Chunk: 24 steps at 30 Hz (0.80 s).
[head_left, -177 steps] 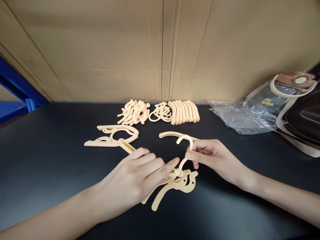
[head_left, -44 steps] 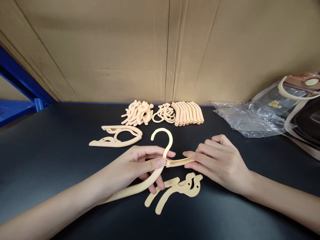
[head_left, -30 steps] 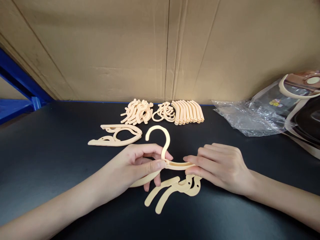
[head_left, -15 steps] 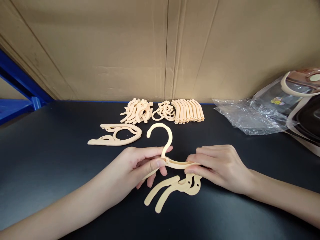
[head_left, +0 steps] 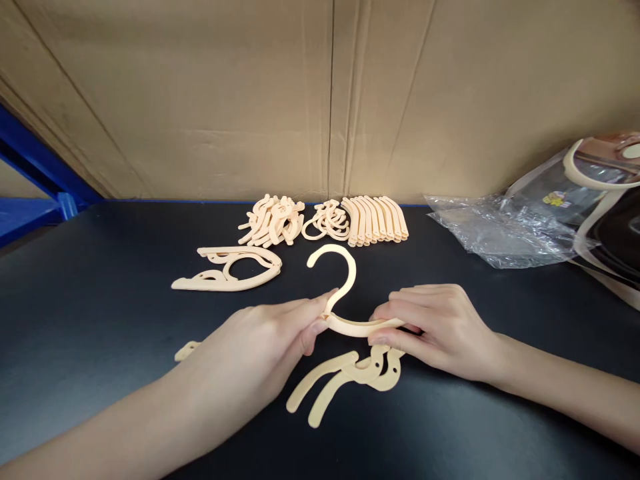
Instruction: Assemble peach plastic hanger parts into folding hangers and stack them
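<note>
A cream plastic hanger with a curved hook on top is held between both hands above the black table. My left hand pinches it at the joint below the hook. Farther right, my right hand grips its right arm, with thumb below and fingers above. Just beneath lie two loose curved cream pieces, partly overlapping near my right fingers. The tip of another cream part shows past my left wrist; the rest of it is hidden.
A folded cream hanger lies at left on the black table. Behind are heaped short pieces, a pile of hooks and a row of curved arms. Clear plastic wrapping and a bag occupy the right.
The hook has tilted to the right. My left hand has turned so its back faces up, and a cream tip now shows beyond the left wrist. My right hand has hardly moved.
</note>
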Motion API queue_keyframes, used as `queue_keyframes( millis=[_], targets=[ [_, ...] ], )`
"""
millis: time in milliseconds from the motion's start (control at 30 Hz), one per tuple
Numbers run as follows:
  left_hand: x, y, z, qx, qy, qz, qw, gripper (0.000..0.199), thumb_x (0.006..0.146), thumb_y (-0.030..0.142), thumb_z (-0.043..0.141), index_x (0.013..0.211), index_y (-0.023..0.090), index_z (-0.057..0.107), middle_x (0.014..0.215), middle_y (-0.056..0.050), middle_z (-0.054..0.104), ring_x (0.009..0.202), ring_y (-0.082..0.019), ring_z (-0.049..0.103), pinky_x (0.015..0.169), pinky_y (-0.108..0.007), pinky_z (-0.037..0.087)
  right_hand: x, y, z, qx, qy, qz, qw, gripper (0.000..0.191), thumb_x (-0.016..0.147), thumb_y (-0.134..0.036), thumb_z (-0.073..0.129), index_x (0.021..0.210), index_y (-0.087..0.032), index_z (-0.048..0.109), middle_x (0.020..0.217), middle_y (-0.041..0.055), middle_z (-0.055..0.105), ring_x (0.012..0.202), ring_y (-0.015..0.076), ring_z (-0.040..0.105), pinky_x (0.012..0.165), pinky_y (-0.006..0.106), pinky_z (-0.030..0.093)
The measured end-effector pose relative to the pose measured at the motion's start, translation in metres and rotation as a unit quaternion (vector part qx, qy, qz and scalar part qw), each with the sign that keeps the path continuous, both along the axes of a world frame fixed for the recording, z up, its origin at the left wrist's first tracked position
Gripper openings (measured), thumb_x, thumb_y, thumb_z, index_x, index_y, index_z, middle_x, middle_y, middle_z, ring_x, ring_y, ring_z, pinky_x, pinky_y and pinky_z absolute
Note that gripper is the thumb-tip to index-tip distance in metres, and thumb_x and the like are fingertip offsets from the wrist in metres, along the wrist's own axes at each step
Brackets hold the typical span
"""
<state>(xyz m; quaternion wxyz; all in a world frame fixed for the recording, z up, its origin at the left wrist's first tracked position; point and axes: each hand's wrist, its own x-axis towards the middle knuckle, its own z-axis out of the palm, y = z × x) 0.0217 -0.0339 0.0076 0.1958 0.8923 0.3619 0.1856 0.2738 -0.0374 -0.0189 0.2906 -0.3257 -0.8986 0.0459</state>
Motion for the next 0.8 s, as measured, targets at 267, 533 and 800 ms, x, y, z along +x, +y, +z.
queue_keyframes(
  millis=[267, 533, 800],
  targets=[
    [-0.005, -0.01, -0.015, 0.253, 0.041, -0.006, 0.967, 0.034, 0.1, 0.03, 0.049, 0.127, 0.011, 0.055, 0.079, 0.0, 0.073, 0.052, -0.012, 0.065, 0.049, -0.024, 0.045, 0.003, -0.002, 0.007, 0.18, 0.018, -0.052, 0.982, 0.021, 0.088, -0.039, 0.067, 0.097, -0.021, 0.064, 0.094, 0.0075, 0.069, 0.081, 0.019, 0.062, 0.074, 0.036, 0.046],
    [-0.004, -0.007, -0.019, 0.279, 0.026, -0.021, 0.96, 0.032, 0.101, 0.032, 0.047, 0.126, 0.013, 0.052, 0.073, 0.003, 0.071, 0.055, -0.012, 0.067, 0.049, -0.025, 0.045, 0.004, -0.01, 0.006, 0.206, -0.037, 0.003, 0.978, 0.031, 0.089, -0.024, 0.066, 0.118, -0.016, 0.061, 0.072, -0.0018, 0.068, 0.062, 0.0127, 0.056, 0.063, 0.034, 0.037],
    [-0.003, -0.01, -0.018, 0.342, 0.05, -0.061, 0.936, 0.03, 0.098, 0.033, 0.052, 0.12, 0.013, 0.057, 0.057, 0.006, 0.056, 0.042, -0.012, 0.05, 0.042, -0.03, 0.033, -0.002, -0.005, 0.007, 0.139, -0.034, 0.03, 0.989, 0.024, 0.096, -0.026, 0.056, 0.117, -0.016, 0.062, 0.088, 0.0022, 0.071, 0.079, 0.0151, 0.06, 0.073, 0.033, 0.04]
  ],
)
